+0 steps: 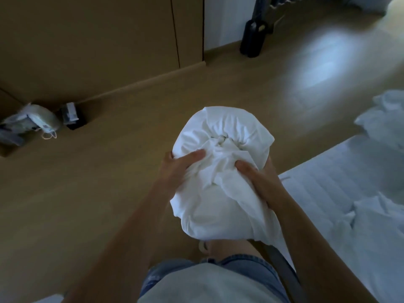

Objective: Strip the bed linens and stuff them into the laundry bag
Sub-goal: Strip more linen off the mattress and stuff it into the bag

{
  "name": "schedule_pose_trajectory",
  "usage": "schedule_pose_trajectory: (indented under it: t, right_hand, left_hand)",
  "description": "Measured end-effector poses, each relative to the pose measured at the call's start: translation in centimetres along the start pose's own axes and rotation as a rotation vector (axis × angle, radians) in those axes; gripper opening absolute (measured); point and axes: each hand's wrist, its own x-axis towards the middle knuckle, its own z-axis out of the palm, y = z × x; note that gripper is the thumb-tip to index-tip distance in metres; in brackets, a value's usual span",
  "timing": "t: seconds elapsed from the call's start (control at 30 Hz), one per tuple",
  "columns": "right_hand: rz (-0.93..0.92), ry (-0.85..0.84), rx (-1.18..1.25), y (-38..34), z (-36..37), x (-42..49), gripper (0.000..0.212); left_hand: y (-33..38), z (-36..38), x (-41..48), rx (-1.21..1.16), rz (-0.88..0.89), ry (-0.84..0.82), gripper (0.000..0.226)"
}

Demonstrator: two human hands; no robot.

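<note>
L+R hands (178, 169) (260, 184) hold laundry bag (218, 206).

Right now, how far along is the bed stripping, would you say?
Done: the white bag looks stuffed full, its mouth gathered shut, and the mattress beside it shows bare. In hand: the left hand and right hand both grip the bag's bunched top. Left: crumpled white linen lies on the bed, seemingly not yet bagged.
</note>
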Motion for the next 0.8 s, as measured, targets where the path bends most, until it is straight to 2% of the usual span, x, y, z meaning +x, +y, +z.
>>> schedule_pose_trajectory:
  t: [0.07,0.17,0.27,0.43,0.6,0.67,0.73,0.8]
  right_hand:
    - [0.010,0.032,0.023,-1.1,-2.7,4.1,0.108]
    - [0.019,0.081,0.044,-3.7,-6.7,10.3,0.110]
    - [0.039,0.113,0.081,-5.8,-9.9,15.8,0.096]
    - [0.076,0.207,0.097,-8.5,-13.4,25.9,0.101]
    - [0.054,0.284,0.142,-12.4,-15.8,37.4,0.090]
    - [0.067,0.333,0.140,-14.1,-17.1,42.0,0.100]
    - [0.070,0.379,0.147,-16.0,-18.9,46.0,0.106]
    - [0.060,0.421,0.165,-17.5,-21.3,49.6,0.100]
  left_hand:
    - [2.7,3.8,3.3,0.029,-0.008,-0.029,0.065]
    - [7.4,9.1,7.7,0.040,-0.021,-0.071,0.084]
    - [11.2,13.6,12.2,0.062,-0.027,-0.125,0.092]
    - [17.4,20.3,21.2,0.095,0.000,-0.226,0.068]
    - [24.7,26.6,31.2,0.125,0.072,-0.264,0.054]
    - [28.4,29.3,35.2,0.117,0.066,-0.322,0.043]
    - [32.2,32.5,38.3,0.137,0.041,-0.368,0.055]
    - [35.4,36.2,41.3,0.164,0.029,-0.392,0.064]
